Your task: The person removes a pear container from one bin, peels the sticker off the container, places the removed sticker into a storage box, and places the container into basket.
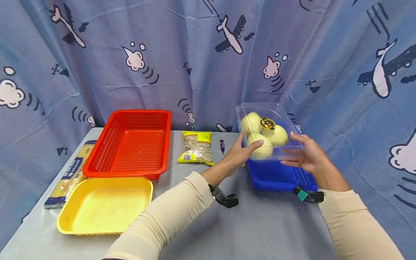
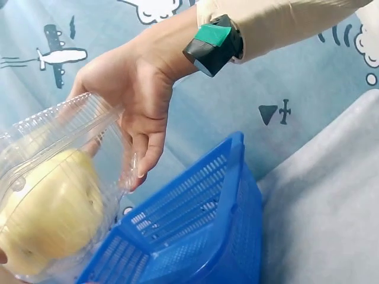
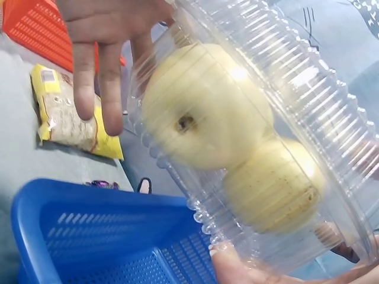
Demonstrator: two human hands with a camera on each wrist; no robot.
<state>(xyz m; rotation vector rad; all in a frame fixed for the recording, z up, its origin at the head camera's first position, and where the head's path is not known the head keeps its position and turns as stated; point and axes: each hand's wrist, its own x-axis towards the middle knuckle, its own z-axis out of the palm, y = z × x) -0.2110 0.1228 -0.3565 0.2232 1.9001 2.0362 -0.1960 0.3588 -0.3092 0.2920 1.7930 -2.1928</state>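
A clear plastic fruit box [image 1: 286,117] with several pale yellow round fruits [image 1: 277,136] and a dark round label [image 1: 268,124] is held up between both hands, tilted. My left hand [image 1: 238,153] holds its left side, thumb over the lid; in the right wrist view two of its fingers [image 3: 111,89] extend straight beside the box. My right hand [image 1: 310,155] grips the opposite end, thumb at the upper edge and fingers underneath. Below the box is a blue basket [image 1: 273,185], partly hidden by it in the head view; its slotted walls [image 2: 237,195] show in the left wrist view.
A red basket [image 1: 143,144] stands at the back left, with a yellow tray [image 1: 104,207] in front. A long blue-and-yellow packet [image 1: 69,173] lies along the left edge. Mid-table are a yellow-and-clear bag [image 1: 196,148] and a small purple-wrapped candy [image 1: 222,146]. A curtain [image 1: 195,65] hangs behind.
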